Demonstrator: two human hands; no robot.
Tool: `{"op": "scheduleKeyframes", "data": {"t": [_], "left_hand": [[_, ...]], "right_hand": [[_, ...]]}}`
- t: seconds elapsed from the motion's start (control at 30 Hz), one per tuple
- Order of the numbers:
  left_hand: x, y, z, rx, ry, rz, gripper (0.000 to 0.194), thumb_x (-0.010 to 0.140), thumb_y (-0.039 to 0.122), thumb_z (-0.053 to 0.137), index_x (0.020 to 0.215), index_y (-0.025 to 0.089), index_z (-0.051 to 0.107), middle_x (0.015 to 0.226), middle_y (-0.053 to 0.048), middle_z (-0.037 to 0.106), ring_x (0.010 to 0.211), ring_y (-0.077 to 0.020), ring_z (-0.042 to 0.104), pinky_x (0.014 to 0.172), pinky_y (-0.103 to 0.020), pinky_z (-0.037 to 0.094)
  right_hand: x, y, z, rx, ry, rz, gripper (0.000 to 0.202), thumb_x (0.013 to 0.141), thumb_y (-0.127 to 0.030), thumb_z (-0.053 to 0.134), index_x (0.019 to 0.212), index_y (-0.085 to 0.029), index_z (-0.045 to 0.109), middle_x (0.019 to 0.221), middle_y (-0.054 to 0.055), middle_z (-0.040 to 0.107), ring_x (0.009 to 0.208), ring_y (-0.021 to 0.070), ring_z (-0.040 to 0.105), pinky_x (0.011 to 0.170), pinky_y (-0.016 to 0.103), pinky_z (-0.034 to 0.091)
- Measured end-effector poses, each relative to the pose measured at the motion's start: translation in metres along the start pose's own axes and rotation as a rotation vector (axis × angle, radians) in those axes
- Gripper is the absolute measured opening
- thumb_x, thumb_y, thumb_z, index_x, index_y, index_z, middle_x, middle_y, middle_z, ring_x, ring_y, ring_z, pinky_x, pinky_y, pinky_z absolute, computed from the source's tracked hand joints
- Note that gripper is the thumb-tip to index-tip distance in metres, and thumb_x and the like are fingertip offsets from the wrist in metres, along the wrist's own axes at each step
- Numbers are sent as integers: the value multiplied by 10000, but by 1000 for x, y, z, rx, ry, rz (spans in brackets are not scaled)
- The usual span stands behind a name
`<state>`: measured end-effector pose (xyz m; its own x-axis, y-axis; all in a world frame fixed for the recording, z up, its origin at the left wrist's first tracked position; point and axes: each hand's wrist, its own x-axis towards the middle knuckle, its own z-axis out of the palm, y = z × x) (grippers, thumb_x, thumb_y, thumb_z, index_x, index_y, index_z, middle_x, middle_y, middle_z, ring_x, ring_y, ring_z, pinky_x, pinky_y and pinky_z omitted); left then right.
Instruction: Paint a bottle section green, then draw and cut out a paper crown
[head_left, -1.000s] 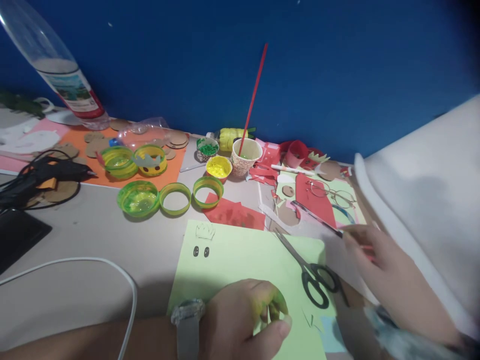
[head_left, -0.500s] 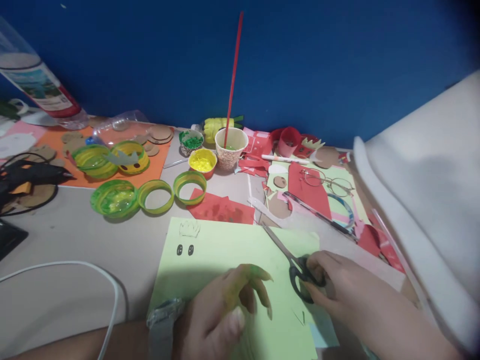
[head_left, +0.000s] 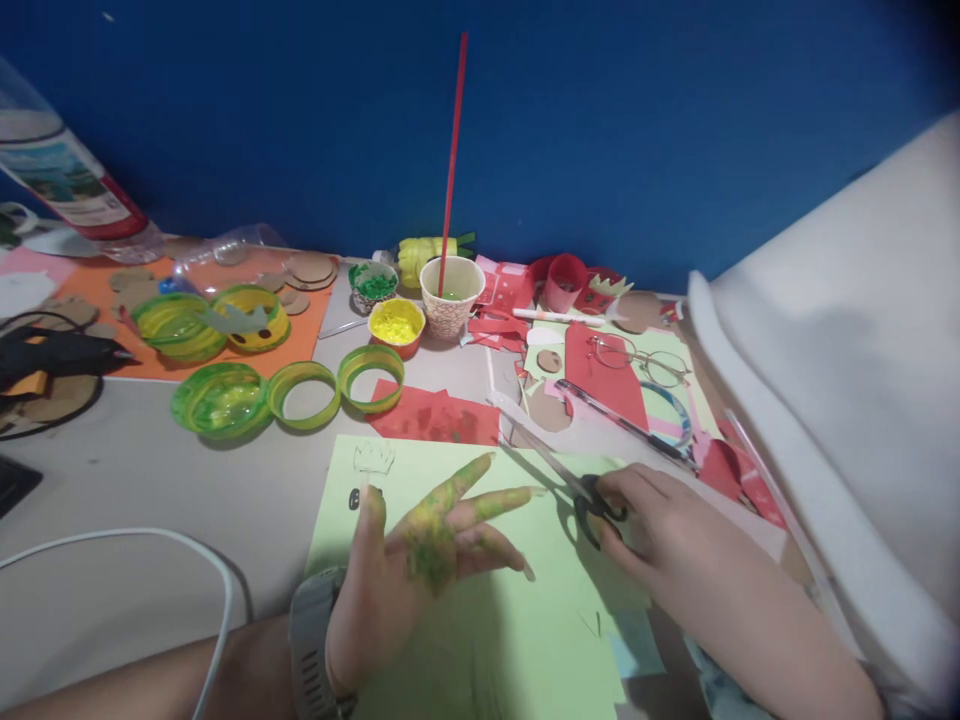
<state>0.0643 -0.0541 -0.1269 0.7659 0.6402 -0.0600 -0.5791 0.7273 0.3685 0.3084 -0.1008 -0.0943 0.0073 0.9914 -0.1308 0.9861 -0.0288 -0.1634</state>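
My left hand [head_left: 427, 545] hovers palm up over a light green sheet of paper [head_left: 540, 640], fingers spread, with green and yellow paint on the palm and fingertips. Nothing is in it. Through the black handles of a pair of scissors [head_left: 555, 463] go the fingers of my right hand [head_left: 652, 525]; the blades point up and left above the sheet's far edge. Near the sheet's upper left corner is a drawn crown [head_left: 373, 459]. Black drawn eyes [head_left: 355, 498] below it are partly hidden by my left thumb.
Beyond the paper lie painted green-yellow rings [head_left: 304, 395], a red paper piece [head_left: 435, 415] and cups of yellow paint [head_left: 396, 325] and green paint [head_left: 373, 285]. A paper cup [head_left: 450, 310] holds a red stick. Eyeglasses [head_left: 664, 368] and a pen [head_left: 626, 425] sit right. A white cable [head_left: 150, 535] curves at left.
My left hand has turned palm up and spread its fingers, rising toward the drawings. The right hand has lifted slightly up and left with the scissors.
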Motion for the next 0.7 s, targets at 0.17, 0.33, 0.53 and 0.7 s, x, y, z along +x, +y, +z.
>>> {"op": "scheduleKeyframes", "data": {"t": [0.17, 0.33, 0.53, 0.7], "left_hand": [[4, 9, -1, -171, 10, -76, 923, 799, 818, 174, 1360, 160, 495, 1406, -169, 470, 1076, -268, 595, 1040, -429, 313], [6, 18, -3, -283, 23, -123, 937, 811, 803, 179, 1358, 110, 492, 1390, -171, 489, 1175, -296, 557, 1048, -398, 325], [8, 19, -3, -297, 66, -118, 936, 804, 807, 199, 1343, 105, 502, 1379, -186, 497, 1165, -308, 562, 1053, -423, 309], [3, 9, -1, -48, 9, -106, 879, 805, 802, 251, 1314, 146, 540, 1263, -170, 603, 1068, -286, 592, 1006, -418, 319]], "right_hand": [[4, -7, -11, 67, 191, 59, 139, 843, -367, 513, 883, -235, 531, 853, 27, 610, 693, 200, 590, 612, 322, 435], [7, -9, -11, 146, 267, 105, 143, 820, -355, 531, 908, -243, 536, 907, 30, 615, 700, 197, 588, 616, 319, 448], [9, -13, -9, 220, 455, 126, 170, 827, -356, 527, 958, -252, 556, 1006, 70, 617, 902, 260, 606, 816, 396, 470], [7, -10, -5, 268, 404, 281, 220, 833, -375, 544, 1026, -273, 568, 1039, 53, 662, 933, 275, 629, 771, 393, 483]]}}
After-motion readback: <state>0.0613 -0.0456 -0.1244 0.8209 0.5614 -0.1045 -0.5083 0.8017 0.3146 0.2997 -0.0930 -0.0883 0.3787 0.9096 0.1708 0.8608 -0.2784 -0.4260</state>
